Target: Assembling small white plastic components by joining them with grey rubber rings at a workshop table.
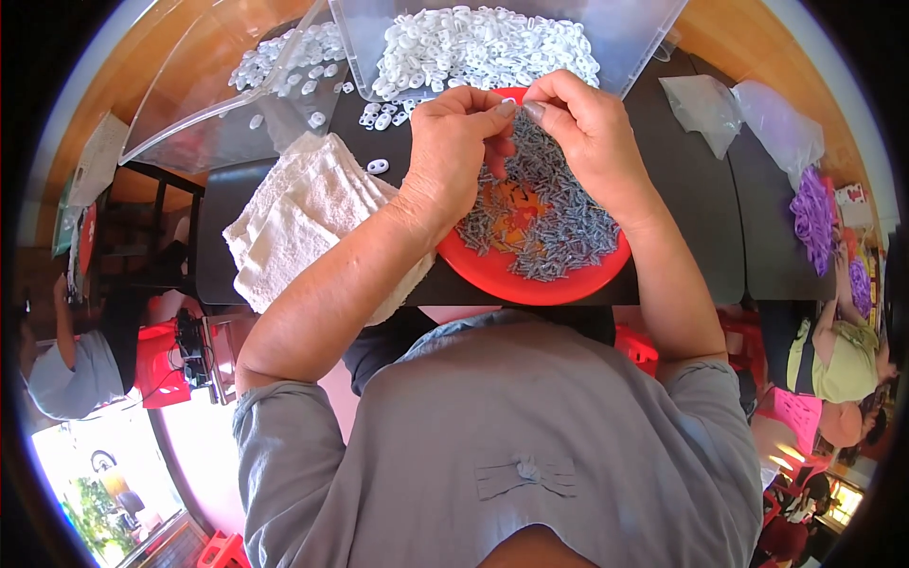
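Above the far part of a red basin (540,292), my two hands meet with their fingertips almost touching. My left hand (459,137) pinches a small white plastic piece (509,100), mostly hidden by the fingers. Thumb and forefinger of my right hand (592,133) are closed right beside that piece; what they hold, if anything, is too small to make out. Many thin grey metal pieces (568,237), too small to tell whether screws or springs, lie in the basin under my hands.
Behind the basin a clear plastic bin (644,47) holds a heap of white oval pieces (488,47). More lie by a clear lid (189,104) at the left. A cream towel (303,218) rests beside my left forearm. Plastic bags (781,133) and purple strands (812,222) are at right.
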Demonstrator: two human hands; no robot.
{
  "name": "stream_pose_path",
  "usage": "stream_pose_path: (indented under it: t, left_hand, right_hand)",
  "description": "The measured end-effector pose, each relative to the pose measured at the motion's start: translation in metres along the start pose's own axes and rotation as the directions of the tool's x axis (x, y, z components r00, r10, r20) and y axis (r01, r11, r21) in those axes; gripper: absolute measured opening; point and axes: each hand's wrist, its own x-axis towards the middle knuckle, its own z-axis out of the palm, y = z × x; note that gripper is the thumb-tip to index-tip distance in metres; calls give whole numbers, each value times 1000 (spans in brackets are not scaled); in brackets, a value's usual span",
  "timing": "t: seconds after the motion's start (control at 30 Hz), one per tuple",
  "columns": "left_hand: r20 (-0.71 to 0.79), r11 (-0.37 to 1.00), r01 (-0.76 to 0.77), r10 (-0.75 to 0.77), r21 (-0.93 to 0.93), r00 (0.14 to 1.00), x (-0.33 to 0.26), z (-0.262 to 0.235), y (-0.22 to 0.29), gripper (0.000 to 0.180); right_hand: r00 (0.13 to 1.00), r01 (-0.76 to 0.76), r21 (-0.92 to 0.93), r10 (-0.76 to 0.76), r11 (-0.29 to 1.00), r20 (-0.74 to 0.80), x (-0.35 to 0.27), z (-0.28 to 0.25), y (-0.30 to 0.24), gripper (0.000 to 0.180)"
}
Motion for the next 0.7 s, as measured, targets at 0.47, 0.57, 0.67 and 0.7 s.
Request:
stream_pose_path:
  t: [0.47,0.57,0.67,0.7]
  left_hand:
    - [6,987,-32,31,156,999,0,1,0,12]
    - [9,986,-33,31,164,999,-1,2,0,12]
    - [42,982,-56,49,181,998,-3,3,1,12]
    - [43,982,-54,47,181,998,-2,3,1,12]
  right_hand:
    - [998,-65,30,65,997,9,0,1,-1,8]
    - [995,-102,24,102,994,19,0,0,-2,8]
    - [994,-111,40,110,993,14,-1,-1,1,8]
    - [995,-98,62,98,993,-1,-1,-2,2,8]
